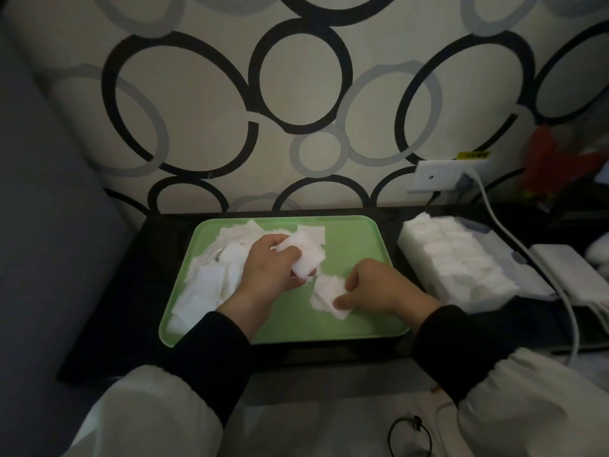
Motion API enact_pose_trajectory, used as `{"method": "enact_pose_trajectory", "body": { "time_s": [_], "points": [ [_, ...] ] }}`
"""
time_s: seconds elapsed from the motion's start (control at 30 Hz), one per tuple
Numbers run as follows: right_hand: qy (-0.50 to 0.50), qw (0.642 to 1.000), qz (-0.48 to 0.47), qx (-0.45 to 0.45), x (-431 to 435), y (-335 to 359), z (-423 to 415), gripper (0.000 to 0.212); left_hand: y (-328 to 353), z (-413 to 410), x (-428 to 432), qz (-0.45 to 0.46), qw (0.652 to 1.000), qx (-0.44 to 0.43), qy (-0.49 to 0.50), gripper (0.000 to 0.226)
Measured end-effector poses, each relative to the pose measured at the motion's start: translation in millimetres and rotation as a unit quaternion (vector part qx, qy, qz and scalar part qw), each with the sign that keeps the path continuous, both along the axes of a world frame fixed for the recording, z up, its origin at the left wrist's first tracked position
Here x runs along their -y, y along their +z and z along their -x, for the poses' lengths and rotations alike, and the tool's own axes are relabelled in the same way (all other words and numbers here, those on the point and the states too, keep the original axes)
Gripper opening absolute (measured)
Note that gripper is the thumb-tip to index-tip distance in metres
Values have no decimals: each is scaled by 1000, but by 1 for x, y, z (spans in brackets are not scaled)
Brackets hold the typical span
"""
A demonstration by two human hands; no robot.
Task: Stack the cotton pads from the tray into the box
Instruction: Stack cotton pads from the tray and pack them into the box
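Observation:
A green tray (356,245) lies on the dark table and holds a loose heap of white square cotton pads (211,278) on its left side. My left hand (267,268) is over the tray's middle and grips a small stack of pads (304,257). My right hand (379,288) pinches a few more pads (329,293) lying on the tray's floor. To the right of the tray stands a clear box (514,262) packed with rows of stacked pads (458,258).
A white cable (514,239) runs from a wall socket (441,174) past the box. A white flat device (566,268) lies right of the box. Black-rimmed glasses (410,437) rest near my lap. Patterned wall stands close behind the table.

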State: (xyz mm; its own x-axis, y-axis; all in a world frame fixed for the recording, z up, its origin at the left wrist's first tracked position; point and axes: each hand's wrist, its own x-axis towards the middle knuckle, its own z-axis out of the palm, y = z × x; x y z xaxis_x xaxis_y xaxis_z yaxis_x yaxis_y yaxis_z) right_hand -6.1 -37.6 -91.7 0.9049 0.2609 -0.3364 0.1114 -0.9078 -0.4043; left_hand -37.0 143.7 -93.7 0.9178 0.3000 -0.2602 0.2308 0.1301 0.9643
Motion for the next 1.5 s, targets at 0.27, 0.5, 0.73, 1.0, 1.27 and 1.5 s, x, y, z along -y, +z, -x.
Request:
{"method": "enact_pose_trajectory", "body": {
  "time_s": [0.27, 0.5, 0.73, 1.0, 1.27, 1.5],
  "points": [
    [2, 999, -41, -18, 3, 6, 0, 24, 2, 2, -4, -1, 1000, -2, -7, 27],
    [-73, 959, -272, -40, 22, 18, 0, 8, -4, 1, -6, -28, 999, -20, -41, 27],
    [-138, 918, -366, -60, 19, 24, 0, 19, -5, 1, -1, -68, 994, -19, -81, 24],
    [-146, 907, -395, 13, 21, 30, 2, 19, -8, 1, -3, -76, 994, -30, -68, 24],
    [-85, 869, -474, -116, 13, 30, 8, 9, -6, 1, 9, -6, 988, -2, -152, 28],
    [-75, 913, -396, -61, 15, 22, 4, 11, 2, 5, 11, 25, 982, 7, -188, 29]
  ]
}}
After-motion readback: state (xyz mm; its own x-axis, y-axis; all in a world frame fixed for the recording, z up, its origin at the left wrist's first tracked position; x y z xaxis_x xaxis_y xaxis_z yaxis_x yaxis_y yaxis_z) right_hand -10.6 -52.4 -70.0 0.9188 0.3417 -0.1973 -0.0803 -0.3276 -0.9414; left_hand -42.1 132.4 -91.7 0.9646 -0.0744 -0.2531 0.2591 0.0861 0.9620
